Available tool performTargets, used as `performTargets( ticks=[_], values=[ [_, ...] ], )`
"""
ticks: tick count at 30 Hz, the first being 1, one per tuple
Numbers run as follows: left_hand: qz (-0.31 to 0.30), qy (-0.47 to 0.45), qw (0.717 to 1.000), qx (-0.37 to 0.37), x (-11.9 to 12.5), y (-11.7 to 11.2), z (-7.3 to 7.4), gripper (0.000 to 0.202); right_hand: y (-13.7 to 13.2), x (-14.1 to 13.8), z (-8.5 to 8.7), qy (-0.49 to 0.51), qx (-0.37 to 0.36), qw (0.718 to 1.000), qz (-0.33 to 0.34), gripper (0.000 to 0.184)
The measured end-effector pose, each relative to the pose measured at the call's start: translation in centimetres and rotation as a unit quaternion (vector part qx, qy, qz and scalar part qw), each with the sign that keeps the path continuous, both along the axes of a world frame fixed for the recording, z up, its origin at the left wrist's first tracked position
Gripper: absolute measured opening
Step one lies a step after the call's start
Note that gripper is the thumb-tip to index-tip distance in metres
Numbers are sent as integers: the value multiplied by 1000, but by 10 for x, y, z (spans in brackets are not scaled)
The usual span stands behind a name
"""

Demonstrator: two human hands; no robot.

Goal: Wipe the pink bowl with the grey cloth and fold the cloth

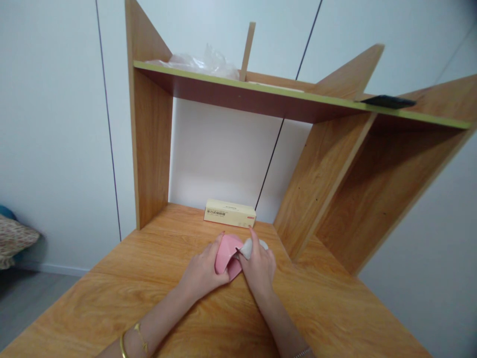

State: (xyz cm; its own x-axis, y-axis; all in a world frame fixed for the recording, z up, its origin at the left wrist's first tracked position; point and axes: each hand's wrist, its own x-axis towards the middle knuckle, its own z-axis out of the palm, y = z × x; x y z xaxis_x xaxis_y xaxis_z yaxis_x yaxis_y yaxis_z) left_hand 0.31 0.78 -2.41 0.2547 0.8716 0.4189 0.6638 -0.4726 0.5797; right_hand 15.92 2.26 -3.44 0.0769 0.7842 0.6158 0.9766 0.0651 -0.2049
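My left hand is wrapped round the left side of a pink folded container, which looks like a small box or pack with an opening facing right. At that opening, my right hand is closed on a white, soft-looking piece, its index finger stretched forward. Part of the white piece also shows beyond the fingers. A small dark mark or tip lies between the pink container and my right fingers; I cannot tell what it is. Both hands are just above the wooden desk.
Behind my hands, a long pale yellow box with printed lettering stands against the back. A wooden shelf overhead carries a clear plastic bag and a flat black object. Upright panels bound the desk at the right.
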Motion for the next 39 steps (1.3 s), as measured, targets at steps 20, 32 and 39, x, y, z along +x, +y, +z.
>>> performTargets(
  ticks=[20, 32, 39],
  values=[
    [-22, 22, 999, -16, -4, -1, 1, 75, 1, 5, -7, 6, 77, 989, 124, 44],
    [-34, 5, 999, -25, -4, -1, -1, 77, 6, 8, -10, 141, -41, 986, 73, 56],
    [-1, -114, 993, -26, -3, 5, -9, 86, 11, 7, -20, 314, 12, 943, 106, 54]
  ],
)
